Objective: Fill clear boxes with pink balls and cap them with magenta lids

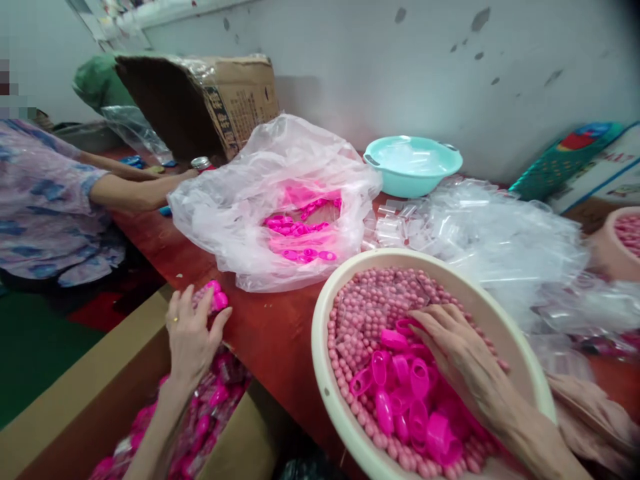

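Observation:
My left hand (pixel 190 333) holds a small clear tube with a pink cap (pixel 214 297) at the table's edge, above a cardboard box (pixel 75 393) filled with several finished pink-capped tubes (pixel 210 400). My right hand (pixel 460 353) lies palm down inside a cream basin (pixel 320 360), fingers spread over pink oval caps (pixel 400 387) and small pink balls (pixel 365 307). It grips nothing that I can see.
A clear plastic bag (pixel 270 193) holding pink caps lies on the red table (pixel 270 333). Behind are a teal basin (pixel 413 167), a heap of clear tubes in plastic (pixel 480 233) and an open carton (pixel 210 100). A co-worker's arm (pixel 135 190) reaches in from the left. Another basin (pixel 620 247) stands far right.

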Available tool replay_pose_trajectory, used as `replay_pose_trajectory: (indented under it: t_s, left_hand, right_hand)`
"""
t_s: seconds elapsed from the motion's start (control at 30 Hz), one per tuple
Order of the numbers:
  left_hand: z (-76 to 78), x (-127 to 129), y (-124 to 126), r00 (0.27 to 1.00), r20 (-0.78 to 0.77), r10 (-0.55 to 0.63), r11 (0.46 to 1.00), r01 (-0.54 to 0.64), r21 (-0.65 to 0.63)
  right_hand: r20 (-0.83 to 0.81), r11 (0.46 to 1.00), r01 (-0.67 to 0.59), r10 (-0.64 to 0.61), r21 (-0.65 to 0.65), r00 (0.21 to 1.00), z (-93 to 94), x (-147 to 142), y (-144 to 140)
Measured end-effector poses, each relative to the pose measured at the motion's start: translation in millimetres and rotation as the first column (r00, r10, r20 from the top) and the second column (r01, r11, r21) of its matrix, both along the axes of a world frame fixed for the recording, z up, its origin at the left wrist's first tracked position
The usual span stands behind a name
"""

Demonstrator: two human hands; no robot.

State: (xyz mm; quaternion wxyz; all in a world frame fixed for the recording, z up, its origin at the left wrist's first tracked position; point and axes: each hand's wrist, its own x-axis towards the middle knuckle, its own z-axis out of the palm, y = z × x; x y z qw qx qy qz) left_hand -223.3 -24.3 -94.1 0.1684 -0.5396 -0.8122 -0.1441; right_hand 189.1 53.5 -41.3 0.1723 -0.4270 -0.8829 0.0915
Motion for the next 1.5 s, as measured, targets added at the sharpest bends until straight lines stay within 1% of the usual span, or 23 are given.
replay_pose_trajectory:
  t_s: [0.1, 0.17, 0.23, 0.33, 0.4, 0.5, 0.6, 0.67, 0.7, 0.73, 0.77, 0.8, 0.87, 0.93, 0.97, 1.0, 1.03, 1.1, 1.17, 1.27, 1.37, 1.43, 1.5]
  left_hand:
    - [0.9, -9, 31, 1.0, 0.0, -0.006, 0.998, 0.006, -0.057]
    - [-1.7, -10, 36, 1.0, 0.01, -0.005, 0.997, 0.005, -0.082]
    - [-5.0, -8, 28, 1.0, 0.024, -0.001, 0.996, 0.003, -0.089]
    - [-10.8, -4, 5, 0.998, 0.057, 0.016, 0.998, -0.012, -0.065]
    - [-16.1, -4, -10, 0.995, 0.095, 0.043, 0.999, -0.041, -0.022]
    - [-22.4, -6, -28, 0.982, 0.163, 0.098, 0.993, -0.108, 0.051]
    - [-15.2, -1, -34, 0.97, 0.192, 0.15, 0.971, -0.181, 0.154]
    - [1.2, 13, -31, 0.971, 0.199, 0.136, 0.947, -0.186, 0.262]
    - [12.4, 25, -27, 0.976, 0.197, 0.092, 0.935, -0.153, 0.321]
    - [25.0, 39, -22, 0.978, 0.207, 0.007, 0.912, -0.09, 0.399]
    - [38.1, 55, -15, 0.975, 0.183, -0.13, 0.874, 0.025, 0.485]
    - [51.0, 72, -6, 0.952, 0.151, -0.267, 0.851, 0.16, 0.5]
    - [73.5, 109, 14, 0.885, 0.112, -0.451, 0.834, 0.374, 0.406]
    - [88.5, 144, 36, 0.709, 0.078, -0.701, 0.703, 0.668, 0.246]
    - [92.7, 159, 46, 0.635, 0.078, -0.769, 0.638, 0.755, 0.151]
    - [94.7, 173, 56, 0.582, 0.092, -0.808, 0.587, 0.808, 0.039]
    - [94.8, 184, 64, 0.551, 0.112, -0.827, 0.549, 0.834, -0.053]
    - [90.8, 198, 77, 0.511, 0.153, -0.846, 0.49, 0.857, -0.16]
    - [84.4, 204, 83, 0.478, 0.194, -0.857, 0.445, 0.875, -0.19]
    - [78.0, 204, 83, 0.435, 0.266, -0.86, 0.398, 0.899, -0.182]
    - [79.7, 206, 79, 0.403, 0.341, -0.849, 0.382, 0.915, -0.129]
    - [83.5, 209, 75, 0.395, 0.395, -0.829, 0.401, 0.913, -0.071]
    - [87.5, 215, 70, 0.388, 0.455, -0.802, 0.44, 0.898, 0.009]
  right_hand:
    - [-0.036, 1.0, 0.021, -0.022, -0.023, 0.999, 4.7, -2, -2]
    - [-0.046, 0.998, 0.048, -0.05, -0.047, 0.998, 8.2, -3, -3]
    - [-0.032, 0.994, 0.076, -0.078, -0.077, 0.996, 10.3, -3, -3]
    - [-0.02, 0.99, 0.087, -0.089, -0.11, 0.996, 7.8, 1, -4]
    - [-0.037, 0.992, 0.076, -0.08, -0.096, 0.996, 2.9, 5, -4]
    - [-0.096, 0.998, 0.059, -0.061, -0.028, 0.993, -3.0, 9, -3]
    - [-0.172, 0.996, 0.092, -0.091, 0.001, 0.981, -1.3, 8, -1]
    - [-0.225, 0.99, 0.136, -0.14, -0.032, 0.964, 3.1, 5, 0]
    - [-0.261, 0.986, 0.16, -0.169, -0.053, 0.951, 5.5, 3, 0]
    - [-0.3, 0.98, 0.186, -0.199, -0.069, 0.933, 7.7, 1, 0]
    - [-0.335, 0.975, 0.209, -0.222, -0.077, 0.916, 9.5, 0, 0]
    - [-0.365, 0.97, 0.228, -0.241, -0.079, 0.9, 10.9, -1, 0]
    - [-0.405, 0.962, 0.259, -0.269, -0.082, 0.874, 12.9, -1, 0]
    - [-0.424, 0.957, 0.275, -0.289, -0.095, 0.858, 14.1, -1, 0]
    - [-0.435, 0.954, 0.282, -0.299, -0.104, 0.849, 14.5, 0, 0]
    - [-0.443, 0.951, 0.288, -0.307, -0.111, 0.842, 14.8, 1, 0]
    - [-0.446, 0.95, 0.291, -0.31, -0.113, 0.839, 15.1, 1, 0]
    - [-0.442, 0.95, 0.29, -0.312, -0.118, 0.841, 15.4, 1, 0]
    - [-0.431, 0.95, 0.287, -0.313, -0.127, 0.846, 15.4, 1, -1]
    - [-0.428, 0.948, 0.281, -0.317, -0.147, 0.847, 14.6, 1, -1]
    - [-0.456, 0.946, 0.275, -0.323, -0.169, 0.829, 12.6, 2, -1]
    - [-0.493, 0.944, 0.254, -0.327, -0.21, 0.806, 11.8, 1, -1]
    - [-0.571, 0.927, 0.156, -0.337, -0.342, 0.749, 13.0, -1, -3]
